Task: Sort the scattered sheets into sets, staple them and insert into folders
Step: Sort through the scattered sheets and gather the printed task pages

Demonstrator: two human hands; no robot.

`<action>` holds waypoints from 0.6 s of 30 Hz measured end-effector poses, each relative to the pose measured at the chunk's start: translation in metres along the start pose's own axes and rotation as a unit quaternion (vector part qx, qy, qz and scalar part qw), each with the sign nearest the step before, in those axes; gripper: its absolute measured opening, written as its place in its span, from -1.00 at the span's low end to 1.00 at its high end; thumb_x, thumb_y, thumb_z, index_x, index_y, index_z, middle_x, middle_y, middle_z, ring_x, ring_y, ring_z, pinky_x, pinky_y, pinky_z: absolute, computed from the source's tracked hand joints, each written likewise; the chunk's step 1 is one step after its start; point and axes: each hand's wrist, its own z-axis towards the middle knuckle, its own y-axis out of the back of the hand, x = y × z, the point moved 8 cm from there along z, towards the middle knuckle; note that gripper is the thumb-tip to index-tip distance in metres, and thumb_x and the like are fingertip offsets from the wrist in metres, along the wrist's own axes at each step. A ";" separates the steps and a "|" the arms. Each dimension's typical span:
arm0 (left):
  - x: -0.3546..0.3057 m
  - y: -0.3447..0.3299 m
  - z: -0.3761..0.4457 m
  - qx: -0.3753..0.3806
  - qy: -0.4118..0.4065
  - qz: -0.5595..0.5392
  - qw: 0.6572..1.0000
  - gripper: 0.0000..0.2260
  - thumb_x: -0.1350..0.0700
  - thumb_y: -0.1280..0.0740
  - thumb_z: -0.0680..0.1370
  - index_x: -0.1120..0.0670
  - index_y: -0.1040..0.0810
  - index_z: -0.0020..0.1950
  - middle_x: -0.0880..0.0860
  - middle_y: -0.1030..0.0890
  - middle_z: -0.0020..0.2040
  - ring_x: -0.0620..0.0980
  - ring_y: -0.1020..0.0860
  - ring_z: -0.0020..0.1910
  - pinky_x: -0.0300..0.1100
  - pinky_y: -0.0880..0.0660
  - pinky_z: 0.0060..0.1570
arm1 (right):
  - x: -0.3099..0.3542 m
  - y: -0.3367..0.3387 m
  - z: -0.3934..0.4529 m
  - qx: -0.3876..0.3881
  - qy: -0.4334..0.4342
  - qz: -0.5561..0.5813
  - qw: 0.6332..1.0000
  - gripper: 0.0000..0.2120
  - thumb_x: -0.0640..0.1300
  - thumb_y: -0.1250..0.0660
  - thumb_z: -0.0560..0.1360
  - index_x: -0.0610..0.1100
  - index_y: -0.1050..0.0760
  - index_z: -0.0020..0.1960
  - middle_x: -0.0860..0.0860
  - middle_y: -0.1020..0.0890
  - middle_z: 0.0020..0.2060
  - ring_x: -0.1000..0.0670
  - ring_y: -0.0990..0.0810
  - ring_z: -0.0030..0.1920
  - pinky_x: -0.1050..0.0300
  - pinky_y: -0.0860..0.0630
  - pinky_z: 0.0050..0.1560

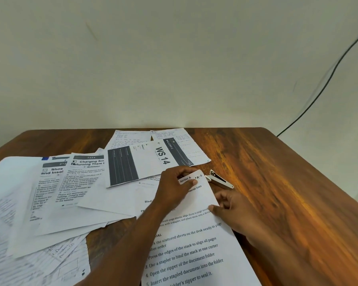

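Note:
A printed instruction sheet (186,254) lies at the front of the wooden table (277,172). My left hand (172,188) pinches its top corner, where "SECTION 1" is handwritten. At the sheet's right edge, my right hand (234,211) pinches the paper between thumb and fingers. A small white stapler (220,180) lies open on the table just beyond the sheet's top corner, apart from both hands. Several other printed and handwritten sheets (70,188) are scattered and overlapping across the left and middle of the table, one marked "WS 14" (163,155).
The table's back edge meets a plain wall. A black cable (322,87) hangs down the wall at the right. Bare wood shows along the table's right side. No folder is in view.

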 end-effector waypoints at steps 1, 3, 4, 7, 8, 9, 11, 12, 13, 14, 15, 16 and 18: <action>-0.004 0.001 -0.001 -0.008 -0.005 -0.001 1.000 -0.72 0.19 -0.58 0.47 -0.06 -0.74 0.14 -0.14 -0.74 -0.02 -0.20 -0.68 -0.05 -0.20 -0.62 0.03 | -0.002 0.000 -0.001 -0.009 -0.005 0.006 1.000 -0.96 -0.06 -0.49 0.54 0.01 -0.65 -0.06 -0.07 -0.75 -0.25 0.02 -0.74 -0.19 -0.09 -0.63 -0.02; -0.012 0.008 -0.005 -0.041 -0.008 0.009 0.999 -0.69 0.19 -0.58 0.47 -0.04 -0.71 0.18 -0.15 -0.72 0.02 -0.24 -0.65 -0.03 -0.26 -0.55 0.05 | -0.005 -0.001 -0.004 -0.022 -0.020 0.021 0.999 -0.96 -0.07 -0.49 0.55 0.01 -0.65 -0.07 -0.03 -0.75 -0.26 0.02 -0.75 -0.23 -0.12 -0.64 0.00; -0.015 0.015 -0.007 -0.066 -0.004 0.028 0.997 -0.67 0.15 -0.58 0.48 -0.04 -0.69 0.22 -0.16 -0.70 0.06 -0.25 -0.63 0.01 -0.24 -0.54 0.09 | -0.006 -0.002 -0.005 -0.025 -0.028 0.033 0.999 -0.96 -0.07 -0.48 0.56 0.01 -0.65 -0.07 -0.01 -0.76 -0.26 -0.01 -0.76 -0.22 -0.16 -0.65 0.01; -0.016 0.039 -0.014 -0.119 0.023 0.115 0.986 -0.53 0.00 -0.57 0.49 -0.08 -0.56 0.38 -0.12 -0.61 0.26 -0.14 -0.57 0.17 0.01 -0.54 0.25 | -0.004 0.003 -0.006 -0.041 -0.038 0.093 0.994 -0.94 -0.12 -0.44 0.60 -0.02 -0.65 -0.05 -0.01 -0.77 -0.23 -0.10 -0.78 -0.16 -0.25 -0.65 0.05; -0.016 0.048 -0.019 -0.130 0.035 0.141 0.981 -0.46 -0.04 -0.57 0.48 -0.06 -0.51 0.43 -0.07 -0.58 0.32 -0.06 -0.55 0.23 0.08 -0.52 0.29 | -0.004 0.007 -0.007 -0.048 -0.040 0.127 0.990 -0.95 -0.17 -0.44 0.61 -0.07 -0.66 -0.03 -0.05 -0.78 -0.20 -0.18 -0.77 -0.10 -0.27 -0.64 0.07; -0.015 0.056 -0.026 -0.142 0.053 0.149 0.977 -0.39 -0.06 -0.57 0.49 -0.02 -0.46 0.48 -0.02 -0.54 0.36 0.00 -0.54 0.28 0.12 -0.51 0.31 | -0.004 0.013 -0.007 -0.055 -0.042 0.159 0.985 -0.96 -0.22 -0.43 0.61 -0.14 -0.66 0.00 -0.12 -0.77 -0.17 -0.27 -0.75 -0.04 -0.29 -0.63 0.10; -0.015 0.069 -0.045 -0.171 0.102 0.121 0.973 -0.35 -0.05 -0.54 0.52 0.04 -0.39 0.55 0.03 -0.50 0.42 0.05 -0.52 0.34 0.08 -0.50 0.35 | -0.006 0.027 -0.008 -0.071 -0.050 0.210 0.974 -0.93 -0.30 -0.40 0.61 -0.29 -0.64 0.06 -0.28 -0.75 -0.07 -0.39 -0.70 0.05 -0.32 -0.61 0.15; -0.015 0.072 -0.056 -0.184 0.125 0.104 0.969 -0.38 -0.04 -0.52 0.55 0.06 -0.39 0.55 0.04 -0.51 0.41 0.05 -0.53 0.33 0.03 -0.51 0.33 | -0.006 0.035 -0.011 -0.075 -0.051 0.230 0.969 -0.90 -0.32 -0.39 0.61 -0.34 -0.62 0.09 -0.34 -0.73 -0.03 -0.40 -0.70 0.04 -0.31 -0.61 0.15; -0.017 0.072 -0.066 -0.187 0.145 0.093 0.967 -0.43 -0.04 -0.49 0.57 0.07 -0.42 0.52 0.03 -0.55 0.36 0.04 -0.55 0.30 -0.03 -0.51 0.28 | -0.006 0.044 -0.013 -0.079 -0.048 0.246 0.965 -0.89 -0.33 -0.37 0.62 -0.37 -0.60 0.11 -0.38 -0.71 0.00 -0.38 -0.70 0.00 -0.29 -0.60 0.14; -0.018 0.068 -0.074 -0.174 0.163 0.084 0.968 -0.50 -0.06 -0.47 0.58 0.06 -0.47 0.46 0.00 -0.60 0.27 0.03 -0.59 0.25 -0.06 -0.52 0.23 | -0.007 0.054 -0.016 -0.082 -0.044 0.258 0.962 -0.88 -0.33 -0.37 0.62 -0.39 -0.59 0.11 -0.39 -0.70 0.01 -0.35 -0.68 -0.02 -0.28 -0.60 0.14; -0.020 0.060 -0.080 -0.146 0.179 0.074 0.970 -0.59 -0.09 -0.46 0.58 0.04 -0.53 0.36 -0.04 -0.63 0.15 0.01 -0.62 0.17 -0.08 -0.53 0.17 | -0.008 0.064 -0.018 -0.085 -0.043 0.265 0.960 -0.87 -0.33 -0.36 0.62 -0.39 -0.58 0.13 -0.39 -0.70 0.01 -0.34 -0.68 -0.02 -0.30 -0.59 0.16; -0.023 0.049 -0.085 -0.113 0.193 0.063 0.973 -0.68 -0.11 -0.46 0.58 0.01 -0.57 0.25 -0.09 -0.65 0.03 -0.03 -0.65 0.08 -0.10 -0.56 0.11 | -0.011 0.075 -0.020 -0.087 -0.044 0.271 0.958 -0.86 -0.32 -0.36 0.63 -0.38 -0.57 0.14 -0.38 -0.70 0.02 -0.35 -0.68 -0.01 -0.33 -0.58 0.17; -0.032 0.026 -0.091 -0.061 0.202 0.042 0.977 -0.83 -0.09 -0.48 0.56 -0.03 -0.63 0.00 -0.12 -0.69 -0.13 -0.09 -0.69 -0.07 -0.13 -0.61 -0.02 | -0.019 0.098 -0.024 -0.100 -0.041 0.286 0.952 -0.87 -0.31 -0.37 0.62 -0.35 -0.58 0.14 -0.39 -0.70 0.03 -0.37 -0.68 0.00 -0.37 -0.58 0.17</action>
